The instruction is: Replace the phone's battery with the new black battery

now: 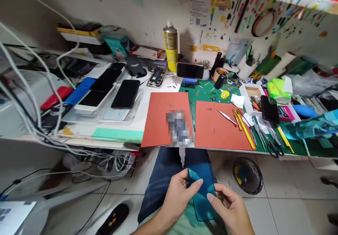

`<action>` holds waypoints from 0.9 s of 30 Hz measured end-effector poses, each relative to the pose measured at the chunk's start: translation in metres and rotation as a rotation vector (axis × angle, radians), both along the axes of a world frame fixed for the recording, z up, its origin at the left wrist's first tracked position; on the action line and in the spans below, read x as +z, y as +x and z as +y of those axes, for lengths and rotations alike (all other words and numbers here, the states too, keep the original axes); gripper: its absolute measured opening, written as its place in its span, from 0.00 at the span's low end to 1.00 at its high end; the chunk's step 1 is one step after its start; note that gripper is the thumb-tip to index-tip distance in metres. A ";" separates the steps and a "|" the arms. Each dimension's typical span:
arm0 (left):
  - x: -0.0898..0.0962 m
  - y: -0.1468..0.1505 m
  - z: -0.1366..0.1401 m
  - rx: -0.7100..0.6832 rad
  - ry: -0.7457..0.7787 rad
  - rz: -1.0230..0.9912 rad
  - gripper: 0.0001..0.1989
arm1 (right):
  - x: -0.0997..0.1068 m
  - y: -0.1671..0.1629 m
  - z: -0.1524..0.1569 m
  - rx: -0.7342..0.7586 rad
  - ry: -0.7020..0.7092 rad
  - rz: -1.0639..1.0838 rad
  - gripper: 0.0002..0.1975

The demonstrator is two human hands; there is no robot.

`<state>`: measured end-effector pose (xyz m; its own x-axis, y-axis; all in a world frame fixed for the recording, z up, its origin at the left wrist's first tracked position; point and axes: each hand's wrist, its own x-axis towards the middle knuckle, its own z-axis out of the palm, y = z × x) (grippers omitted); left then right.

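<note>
Over my lap, both hands hold a thin, glossy, dark blue phone back cover (202,201), tilted below the bench edge. My left hand (178,189) grips its left edge, with the thumb lying across the face. At the right edge, my right hand (228,205) pinches it between thumb and fingers. Just above, a pixelated phone-sized object (179,127) lies on the left orange mat (158,113); its details are obscured. A second orange mat (219,129) lies to the right, bearing a white-handled screwdriver (226,117) and a yellow-handled tool (245,129). A thin metal tool (192,115) rests between the mats.
An opened phone (156,76), a propped phone (190,70) and a yellow spray can (171,46) stand behind the mats. More phones (126,94) lie left. Scissors (273,145) and a blue bottle (311,124) are right. White cables (34,108) hang at the left.
</note>
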<state>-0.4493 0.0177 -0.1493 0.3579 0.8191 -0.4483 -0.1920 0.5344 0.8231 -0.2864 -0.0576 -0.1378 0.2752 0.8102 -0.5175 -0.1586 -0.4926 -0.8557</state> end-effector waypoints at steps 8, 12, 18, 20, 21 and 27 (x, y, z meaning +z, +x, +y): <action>0.032 -0.028 0.032 0.104 0.246 0.157 0.15 | 0.026 -0.003 0.038 -0.073 0.012 -0.124 0.27; 0.041 -0.074 0.069 0.263 0.619 0.437 0.08 | 0.039 0.005 0.070 -0.108 -0.020 -0.080 0.25; 0.038 -0.129 0.120 0.158 0.992 0.794 0.12 | 0.051 -0.015 0.127 -0.143 -0.051 0.054 0.25; 0.039 -0.133 0.134 0.078 1.071 0.818 0.11 | 0.055 -0.027 0.143 -0.114 -0.083 0.081 0.25; 0.039 -0.133 0.140 0.045 1.095 0.826 0.11 | 0.056 -0.032 0.150 -0.097 -0.101 0.092 0.25; 0.043 -0.123 0.180 -0.021 1.168 0.869 0.06 | 0.055 -0.040 0.172 -0.085 -0.228 0.099 0.25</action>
